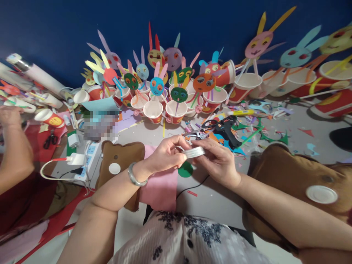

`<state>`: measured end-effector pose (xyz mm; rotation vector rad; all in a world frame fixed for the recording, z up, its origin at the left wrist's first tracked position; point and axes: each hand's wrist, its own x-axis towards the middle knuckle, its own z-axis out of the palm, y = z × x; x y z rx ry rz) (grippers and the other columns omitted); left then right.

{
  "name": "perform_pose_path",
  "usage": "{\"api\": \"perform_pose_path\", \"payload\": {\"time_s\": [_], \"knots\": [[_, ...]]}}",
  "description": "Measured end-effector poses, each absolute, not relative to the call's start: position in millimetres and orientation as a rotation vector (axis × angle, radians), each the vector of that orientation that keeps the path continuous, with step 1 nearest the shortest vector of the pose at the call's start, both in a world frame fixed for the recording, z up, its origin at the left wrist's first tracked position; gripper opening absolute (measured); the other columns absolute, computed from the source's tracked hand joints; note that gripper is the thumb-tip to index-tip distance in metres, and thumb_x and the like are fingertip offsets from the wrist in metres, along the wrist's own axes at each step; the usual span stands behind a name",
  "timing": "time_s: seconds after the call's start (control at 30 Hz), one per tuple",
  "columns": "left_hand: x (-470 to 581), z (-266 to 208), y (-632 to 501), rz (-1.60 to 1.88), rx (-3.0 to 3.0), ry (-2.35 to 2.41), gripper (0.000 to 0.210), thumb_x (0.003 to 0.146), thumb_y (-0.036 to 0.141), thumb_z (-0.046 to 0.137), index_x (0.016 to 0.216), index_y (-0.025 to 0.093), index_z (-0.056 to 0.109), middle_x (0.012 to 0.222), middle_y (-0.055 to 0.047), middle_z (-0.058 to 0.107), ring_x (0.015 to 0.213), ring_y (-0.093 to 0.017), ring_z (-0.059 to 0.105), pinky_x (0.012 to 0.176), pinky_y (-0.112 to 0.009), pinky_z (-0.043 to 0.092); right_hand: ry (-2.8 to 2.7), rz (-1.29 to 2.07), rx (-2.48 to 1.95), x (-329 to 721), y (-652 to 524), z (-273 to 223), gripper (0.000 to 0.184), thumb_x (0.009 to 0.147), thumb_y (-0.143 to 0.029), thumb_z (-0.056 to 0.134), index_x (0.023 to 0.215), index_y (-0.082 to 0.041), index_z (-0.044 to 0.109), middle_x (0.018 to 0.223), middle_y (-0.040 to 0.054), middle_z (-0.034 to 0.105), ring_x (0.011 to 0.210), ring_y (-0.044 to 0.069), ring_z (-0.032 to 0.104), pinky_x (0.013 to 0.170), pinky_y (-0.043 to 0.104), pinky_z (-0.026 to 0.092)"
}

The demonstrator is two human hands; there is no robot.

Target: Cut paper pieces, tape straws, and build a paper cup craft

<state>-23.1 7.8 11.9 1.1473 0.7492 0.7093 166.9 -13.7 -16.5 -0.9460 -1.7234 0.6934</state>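
- Your table carries paper cups along its far edge
- Your left hand and right hand meet above its near edge
- Both pinch a flat tape roll between them, its disc lying left-right, equally near each

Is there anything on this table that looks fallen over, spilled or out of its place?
Yes. One red paper cup lies on its side at the left, while the cups with rabbit faces stand upright. Coloured paper scraps are scattered beyond the glue gun. Both hands hold a roll of tape.
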Motion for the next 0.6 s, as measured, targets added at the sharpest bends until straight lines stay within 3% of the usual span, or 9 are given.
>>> {"api": "perform_pose_path", "payload": {"time_s": [0.13,0.37,0.6], "knots": [[-21.3,7.9,7.9,0.793,1.163,0.719,0.023,0.072,0.022,0.070,0.078,0.017,0.048,0.069,0.007,0.053,0.043,-0.001,0.048,0.040,-0.013,0.037,-1.784,0.603,-0.949,167.6,-14.2,-20.4,0.031,0.088,-0.017,0.067,0.118,-0.026,0.072,0.094,0.0065,0.076,0.080,0.020,0.071,0.073,0.034,0.059],[-20.5,4.6,9.2,0.893,1.202,0.682,0.023,0.072,0.020,0.072,0.071,0.016,0.050,0.069,0.005,0.050,0.056,-0.003,0.048,0.050,-0.013,0.040,-1.840,0.508,-0.900,168.6,-15.3,-25.2,0.038,0.087,-0.013,0.067,0.122,-0.028,0.070,0.104,0.0063,0.076,0.086,0.019,0.072,0.075,0.031,0.059],[-21.4,9.0,8.8,0.825,1.133,0.676,0.017,0.069,0.015,0.065,0.075,0.017,0.049,0.067,0.007,0.053,0.044,-0.001,0.047,0.041,-0.013,0.037,-1.760,0.625,-0.929,167.6,-13.4,-20.1,0.028,0.088,-0.018,0.067,0.114,-0.026,0.074,0.091,0.0062,0.075,0.080,0.019,0.071,0.071,0.031,0.058]]}}
